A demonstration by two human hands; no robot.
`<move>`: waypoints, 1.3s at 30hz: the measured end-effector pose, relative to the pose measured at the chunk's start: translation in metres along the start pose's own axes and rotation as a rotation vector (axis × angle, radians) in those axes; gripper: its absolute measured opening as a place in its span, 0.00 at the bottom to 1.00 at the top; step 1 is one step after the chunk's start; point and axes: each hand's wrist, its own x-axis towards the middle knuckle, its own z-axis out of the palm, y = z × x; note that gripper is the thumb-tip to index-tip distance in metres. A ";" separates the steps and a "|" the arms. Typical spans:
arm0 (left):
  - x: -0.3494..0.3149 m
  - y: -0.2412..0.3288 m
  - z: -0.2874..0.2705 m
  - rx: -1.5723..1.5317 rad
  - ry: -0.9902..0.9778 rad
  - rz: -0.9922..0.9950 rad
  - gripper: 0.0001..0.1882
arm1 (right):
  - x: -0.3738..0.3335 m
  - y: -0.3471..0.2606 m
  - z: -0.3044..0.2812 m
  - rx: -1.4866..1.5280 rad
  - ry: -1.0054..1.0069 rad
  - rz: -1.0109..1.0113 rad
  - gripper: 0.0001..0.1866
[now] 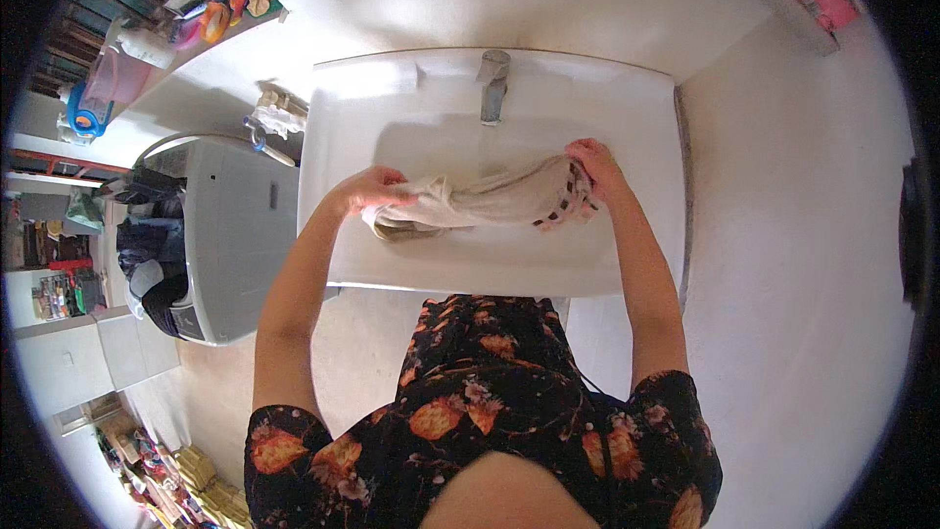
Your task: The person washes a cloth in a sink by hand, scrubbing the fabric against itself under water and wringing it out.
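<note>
A pale beige cloth (490,198) with a dark checkered band at its right end is stretched between my hands over a white sink (392,103). My left hand (375,188) is closed around the cloth's left end, where a fold hangs down. At the checkered end, my right hand (594,165) grips the cloth, its fingers bent over the edge. Behind the cloth, a grey metal faucet (493,88) rises at the back middle of the sink. Whether water runs from it I cannot tell.
Left of the sink stands a white top-loading washing machine (233,235) with dark clothes (149,235) in its opening. A brush-like tool with a handle (274,147) hangs between them. Bottles (145,45) line a shelf at upper left. Piled items (171,480) lie at lower left.
</note>
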 end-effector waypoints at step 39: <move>0.093 0.008 0.115 -1.299 -0.009 -0.120 0.25 | 0.032 0.084 0.103 -0.982 0.044 -0.502 0.16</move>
